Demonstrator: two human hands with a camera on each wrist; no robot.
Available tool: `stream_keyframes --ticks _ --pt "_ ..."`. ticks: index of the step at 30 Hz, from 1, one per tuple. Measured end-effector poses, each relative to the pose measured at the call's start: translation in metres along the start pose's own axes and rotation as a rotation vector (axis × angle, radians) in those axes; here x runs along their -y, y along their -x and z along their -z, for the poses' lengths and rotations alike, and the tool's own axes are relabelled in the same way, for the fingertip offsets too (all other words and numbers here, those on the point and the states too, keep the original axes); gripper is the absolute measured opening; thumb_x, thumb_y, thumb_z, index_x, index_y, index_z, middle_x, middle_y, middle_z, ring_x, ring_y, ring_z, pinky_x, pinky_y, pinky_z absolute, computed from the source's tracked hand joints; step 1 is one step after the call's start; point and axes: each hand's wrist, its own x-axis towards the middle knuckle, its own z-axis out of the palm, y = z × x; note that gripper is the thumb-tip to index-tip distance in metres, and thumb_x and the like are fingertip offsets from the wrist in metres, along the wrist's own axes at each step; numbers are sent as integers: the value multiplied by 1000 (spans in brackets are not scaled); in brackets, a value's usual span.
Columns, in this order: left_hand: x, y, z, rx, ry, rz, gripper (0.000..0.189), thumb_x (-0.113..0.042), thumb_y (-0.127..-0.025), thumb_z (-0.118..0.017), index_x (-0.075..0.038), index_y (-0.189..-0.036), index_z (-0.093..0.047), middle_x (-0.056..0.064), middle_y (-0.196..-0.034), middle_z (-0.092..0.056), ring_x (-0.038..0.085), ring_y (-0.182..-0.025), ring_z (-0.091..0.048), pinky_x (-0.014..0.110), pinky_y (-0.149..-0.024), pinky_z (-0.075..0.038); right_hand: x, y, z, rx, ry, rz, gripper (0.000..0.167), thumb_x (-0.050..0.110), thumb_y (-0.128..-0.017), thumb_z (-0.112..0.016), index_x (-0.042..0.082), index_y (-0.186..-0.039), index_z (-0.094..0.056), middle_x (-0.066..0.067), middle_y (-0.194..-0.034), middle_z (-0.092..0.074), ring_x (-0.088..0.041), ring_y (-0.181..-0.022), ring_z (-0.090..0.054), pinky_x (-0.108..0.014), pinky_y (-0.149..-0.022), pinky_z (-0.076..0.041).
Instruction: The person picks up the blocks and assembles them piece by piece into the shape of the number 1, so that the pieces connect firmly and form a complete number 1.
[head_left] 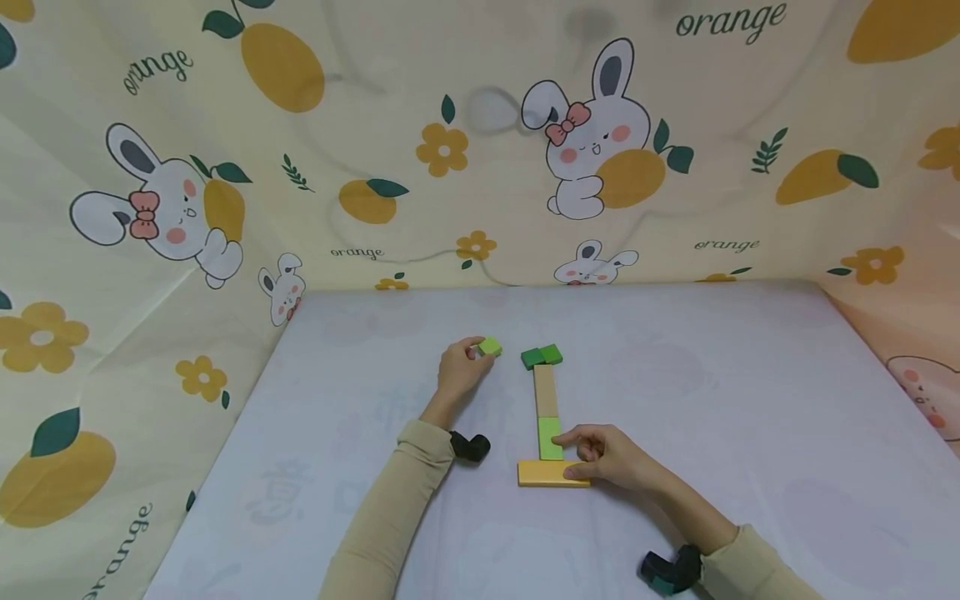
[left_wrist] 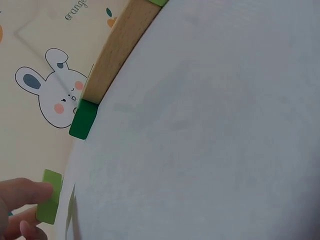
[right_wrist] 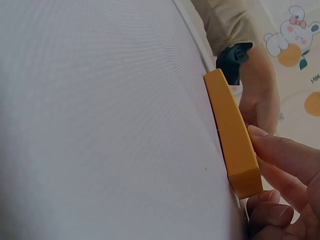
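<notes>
Thumb and fingers of my left hand (head_left: 460,372) pinch a light green block (head_left: 490,346), left of the upper end of a line of blocks. Two dark green blocks (head_left: 542,356) touch the top of a tan wooden block (head_left: 546,391). Below the tan block lies another light green block (head_left: 550,438), then an orange block (head_left: 542,474) set crosswise at the bottom. My right hand (head_left: 618,457) rests at the lower blocks, its index finger touching the light green one and its thumb on the orange block's right part. The orange block (right_wrist: 231,130) lies flat in the right wrist view.
A white cloth covers the table (head_left: 720,375). Behind and beside it hangs a backdrop (head_left: 480,183) printed with rabbits and oranges. Black wrist devices (head_left: 470,448) are worn at both cuffs.
</notes>
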Motion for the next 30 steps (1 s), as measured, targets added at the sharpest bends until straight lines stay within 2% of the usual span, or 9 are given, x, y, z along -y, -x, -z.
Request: stream_keyframes --ticks 9,16,25,30 --pt "-3 4 1 25 8 -13 39 -18 -85 -66 -9 -123 -65 -5 -70 -42 10 -60 -35 22 -53 -27 2 0 1 4 -6 2 43 9 -80 -76 -9 -117 -62 2 -68 -37 0 -62 -35 -20 -55 -31" --pt "-3 8 2 55 10 -52 40 -15 -84 -67 -6 -123 -65 -5 -70 -41 9 -61 -35 21 -54 -27 1 0 1 4 3 0 43 10 -80 -76 -8 -117 -63 4 -68 -37 0 -62 -35 -19 -55 -32" --pt "2 10 4 99 72 -124 39 -17 -82 -68 -7 -120 -67 -4 -68 -44 9 -60 -38 23 -55 -31 1 1 1 8 -7 3 44 10 -80 -76 -9 -117 -62 3 -68 -36 -1 -62 -34 -21 -55 -31" --pt "0 12 2 139 55 -99 41 -13 -83 -68 -6 -123 -65 -2 -72 -46 10 -63 -39 22 -56 -31 1 1 0 7 -12 2 45 9 -80 -76 -9 -118 -61 3 -67 -36 -1 -62 -35 -21 -56 -31"
